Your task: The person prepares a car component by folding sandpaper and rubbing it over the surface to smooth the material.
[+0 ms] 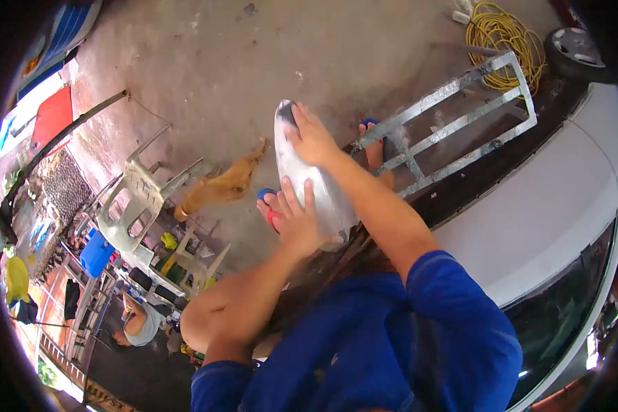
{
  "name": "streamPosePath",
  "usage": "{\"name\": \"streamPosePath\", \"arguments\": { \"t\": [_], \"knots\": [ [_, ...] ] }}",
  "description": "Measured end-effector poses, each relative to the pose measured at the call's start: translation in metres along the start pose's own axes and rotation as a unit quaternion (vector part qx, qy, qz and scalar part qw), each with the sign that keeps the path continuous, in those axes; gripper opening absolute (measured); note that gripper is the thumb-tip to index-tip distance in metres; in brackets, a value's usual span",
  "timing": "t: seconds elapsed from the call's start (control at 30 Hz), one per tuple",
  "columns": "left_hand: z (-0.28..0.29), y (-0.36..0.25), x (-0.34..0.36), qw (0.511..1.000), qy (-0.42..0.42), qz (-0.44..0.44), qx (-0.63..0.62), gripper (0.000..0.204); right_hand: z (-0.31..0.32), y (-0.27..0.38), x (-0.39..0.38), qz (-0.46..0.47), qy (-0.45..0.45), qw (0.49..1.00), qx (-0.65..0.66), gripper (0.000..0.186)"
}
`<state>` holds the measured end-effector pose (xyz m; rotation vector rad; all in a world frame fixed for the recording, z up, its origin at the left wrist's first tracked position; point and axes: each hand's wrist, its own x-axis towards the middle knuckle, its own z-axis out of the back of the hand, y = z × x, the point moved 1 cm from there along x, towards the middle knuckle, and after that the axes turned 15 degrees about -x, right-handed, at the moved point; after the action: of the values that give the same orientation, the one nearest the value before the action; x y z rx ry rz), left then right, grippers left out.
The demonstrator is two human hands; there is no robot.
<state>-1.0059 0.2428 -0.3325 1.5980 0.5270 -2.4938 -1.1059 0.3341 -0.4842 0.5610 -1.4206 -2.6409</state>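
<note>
A long, pointed panel [301, 161], white and grey with a smooth curved surface, stands tilted in front of my body. My left hand [297, 218] lies on its lower part with fingers stretched and spread. Near the narrow upper end, my right hand [312, 137] rests flat on the panel, its fingers extended. Beside those fingertips is a dark patch [289, 114]; whether it is a thin sheet or a mark on the panel I cannot tell. Part of the panel's lower end is hidden behind my left hand and arm.
A silvery metal frame [453, 130] stands right of the panel, beside a white car body [542, 213]. Coiled yellow cable [502, 44] and a wheel [578, 55] lie far right. Left are a brown dog [220, 184], a plastic chair [132, 206] and another person [144, 324].
</note>
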Motion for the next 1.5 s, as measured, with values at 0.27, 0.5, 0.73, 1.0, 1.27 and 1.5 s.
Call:
{"name": "streamPosePath", "arguments": {
  "t": [0.27,0.5,0.73,1.0,1.27,1.5],
  "knots": [
    [-0.021,0.018,-0.011,0.988,-0.108,-0.109,0.008,0.161,0.013,0.027,-0.086,0.016,0.046,0.997,-0.061,0.071],
    [-0.009,0.014,-0.011,0.999,-0.033,-0.004,-0.034,0.160,0.018,0.010,-0.083,0.083,0.077,0.991,-0.076,0.084],
    [0.004,-0.009,0.004,1.000,-0.016,0.020,-0.008,0.160,-0.003,0.008,0.021,-0.044,0.102,0.988,-0.104,0.086],
    [-0.005,0.008,-0.007,0.999,-0.031,-0.024,-0.021,0.160,-0.006,0.023,0.006,-0.066,0.063,0.989,-0.117,0.088],
    [-0.016,0.017,-0.011,0.993,-0.063,-0.095,0.016,0.160,0.008,0.034,-0.054,-0.028,0.070,0.990,-0.118,0.089],
    [-0.013,0.021,-0.004,0.999,-0.022,-0.030,-0.017,0.160,0.010,0.044,-0.049,0.018,0.095,0.985,-0.144,0.093]
  ]
}}
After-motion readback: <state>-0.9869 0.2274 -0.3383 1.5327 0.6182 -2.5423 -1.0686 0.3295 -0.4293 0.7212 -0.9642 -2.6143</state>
